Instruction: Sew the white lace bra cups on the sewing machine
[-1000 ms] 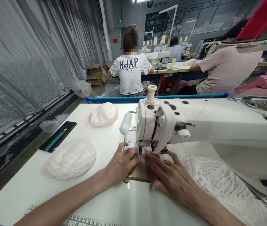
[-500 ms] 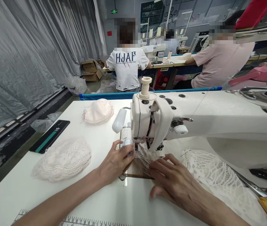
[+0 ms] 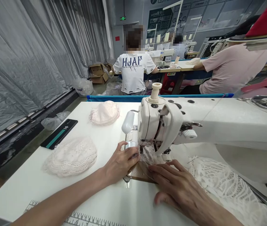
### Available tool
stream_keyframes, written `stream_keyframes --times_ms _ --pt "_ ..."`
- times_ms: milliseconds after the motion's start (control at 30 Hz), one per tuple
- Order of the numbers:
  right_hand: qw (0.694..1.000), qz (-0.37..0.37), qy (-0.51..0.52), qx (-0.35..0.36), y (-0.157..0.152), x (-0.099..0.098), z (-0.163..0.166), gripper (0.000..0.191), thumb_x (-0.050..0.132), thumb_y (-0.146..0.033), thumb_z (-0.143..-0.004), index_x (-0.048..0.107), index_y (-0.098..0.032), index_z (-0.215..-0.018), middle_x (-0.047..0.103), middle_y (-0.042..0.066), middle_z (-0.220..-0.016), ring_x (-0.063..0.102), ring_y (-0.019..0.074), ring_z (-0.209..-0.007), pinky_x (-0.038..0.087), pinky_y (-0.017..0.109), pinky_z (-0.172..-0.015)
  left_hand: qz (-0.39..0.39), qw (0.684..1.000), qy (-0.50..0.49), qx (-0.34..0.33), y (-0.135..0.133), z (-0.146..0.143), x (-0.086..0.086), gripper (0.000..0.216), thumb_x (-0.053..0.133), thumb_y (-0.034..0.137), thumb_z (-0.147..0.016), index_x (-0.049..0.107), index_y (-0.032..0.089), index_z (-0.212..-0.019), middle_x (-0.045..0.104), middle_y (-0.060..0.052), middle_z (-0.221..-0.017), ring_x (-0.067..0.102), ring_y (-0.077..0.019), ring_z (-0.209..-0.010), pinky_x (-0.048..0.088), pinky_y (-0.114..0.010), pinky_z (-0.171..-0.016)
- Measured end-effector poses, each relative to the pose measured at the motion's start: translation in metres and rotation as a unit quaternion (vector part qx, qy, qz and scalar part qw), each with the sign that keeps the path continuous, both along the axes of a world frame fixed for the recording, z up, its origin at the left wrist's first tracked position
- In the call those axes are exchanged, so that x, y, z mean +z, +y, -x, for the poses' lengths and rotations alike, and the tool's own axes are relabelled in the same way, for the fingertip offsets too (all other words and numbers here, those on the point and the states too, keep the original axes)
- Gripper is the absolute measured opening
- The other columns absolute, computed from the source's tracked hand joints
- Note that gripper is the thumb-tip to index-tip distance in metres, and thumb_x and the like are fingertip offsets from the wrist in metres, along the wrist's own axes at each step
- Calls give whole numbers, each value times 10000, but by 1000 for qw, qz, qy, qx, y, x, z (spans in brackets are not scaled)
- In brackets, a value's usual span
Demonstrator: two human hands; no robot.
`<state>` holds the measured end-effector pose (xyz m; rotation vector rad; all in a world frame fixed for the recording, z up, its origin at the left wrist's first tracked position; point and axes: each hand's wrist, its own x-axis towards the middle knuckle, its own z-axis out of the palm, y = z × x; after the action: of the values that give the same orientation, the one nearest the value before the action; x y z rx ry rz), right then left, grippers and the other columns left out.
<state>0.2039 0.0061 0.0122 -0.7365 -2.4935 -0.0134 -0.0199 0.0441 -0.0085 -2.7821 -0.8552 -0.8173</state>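
Observation:
A white sewing machine (image 3: 194, 125) stands on the white table (image 3: 100, 201). A strip of white lace (image 3: 150, 157) lies under its presser foot and runs right into a larger lace piece (image 3: 220, 185). My left hand (image 3: 121, 161) rests left of the needle, fingertips pressed on the lace edge. My right hand (image 3: 178, 186) lies flat on the lace just in front of the needle, fingers stretched toward it.
Two lace mounds lie on the table's left: a near lace mound (image 3: 71, 156) and a far lace mound (image 3: 104, 113). A black phone (image 3: 59, 133) sits at the left edge. A printed ruler (image 3: 81, 218) marks the front edge. Other people sit at tables behind, backs turned.
My right hand has slid back toward me, exposing more lace in front of the needle. My left hand stays beside the presser foot. The camera has shifted slightly.

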Motion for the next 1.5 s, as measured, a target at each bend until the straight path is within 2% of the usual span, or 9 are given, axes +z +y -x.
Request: stream_keyframes --times_ms 333,700,933,1033,1133,1233,1333,1400,1500 --pt "1000 -31 7 4 1 2 3 451 344 -502 -917 619 -144 -911 687 82 -927 620 183 -801 385 331 -726 17 1000 14 4 3 3 -3 290 371 33 -871 514 165 -1087 641 -78 -1059 582 -139 -1021 255 -414 -986" --pt "995 -49 -36 -76 7 -16 2 439 338 -480 -939 572 -153 -1114 626 129 -1137 602 226 -913 362 382 -828 70 990 28 118 0 2 -3 529 409 -3 -724 448 158 -1226 538 -151 -1250 381 -292 -1272 156 -540 -982" --pt "981 -69 -51 -176 20 -24 8 397 300 -365 -968 600 -115 -1041 671 121 -834 596 226 -748 337 412 -811 71 991 3 109 0 3 -1 511 367 -12 -759 418 133 -1247 551 -165 -1234 407 -279 -1258 162 -526 -982" --pt "986 8 -16 -163 18 -10 8 387 285 -248 -965 638 -145 -843 657 90 -751 574 188 -661 347 402 -800 114 988 -19 98 -5 4 9 433 370 37 -830 454 167 -1234 551 -144 -1239 408 -265 -1255 167 -515 -991" --pt "968 233 57 -73 5 19 4 339 358 -335 -938 619 -169 -802 639 72 -792 572 182 -707 404 331 -730 219 972 -48 70 -23 7 28 482 571 202 -802 457 214 -1270 526 -121 -1275 358 -298 -1276 166 -523 -1013" --pt "871 469 144 -10 -14 48 -6 304 447 -432 -892 589 -175 -812 600 51 -786 550 170 -707 411 266 -625 440 887 -140 15 -53 11 49 612 731 345 -676 521 233 -1240 578 -105 -1203 464 -305 -1168 309 -473 -971" --pt "782 590 199 9 -33 61 -16 293 500 -449 -868 566 -171 -803 538 19 -735 483 130 -644 364 236 -572 683 676 -276 -34 -88 13 62 438 732 352 -681 649 168 -1070 660 -98 -1028 603 -249 -945 456 -359 -817" --pt "738 643 201 45 -49 60 -16 293 528 -454 -854 572 -164 -849 527 16 -754 467 125 -669 352 232 -588 751 564 -342 -33 -110 14 62 368 753 319 -665 687 136 -978 689 -76 -881 627 -209 -836 474 -299 -755" --pt "697 689 183 79 -76 49 -7 303 608 -436 -805 582 -141 -865 515 9 -756 449 116 -683 340 226 -598 779 490 -391 -23 -138 15 55 292 760 306 -665 717 122 -888 689 -51 -759 615 -152 -718 464 -234 -689"
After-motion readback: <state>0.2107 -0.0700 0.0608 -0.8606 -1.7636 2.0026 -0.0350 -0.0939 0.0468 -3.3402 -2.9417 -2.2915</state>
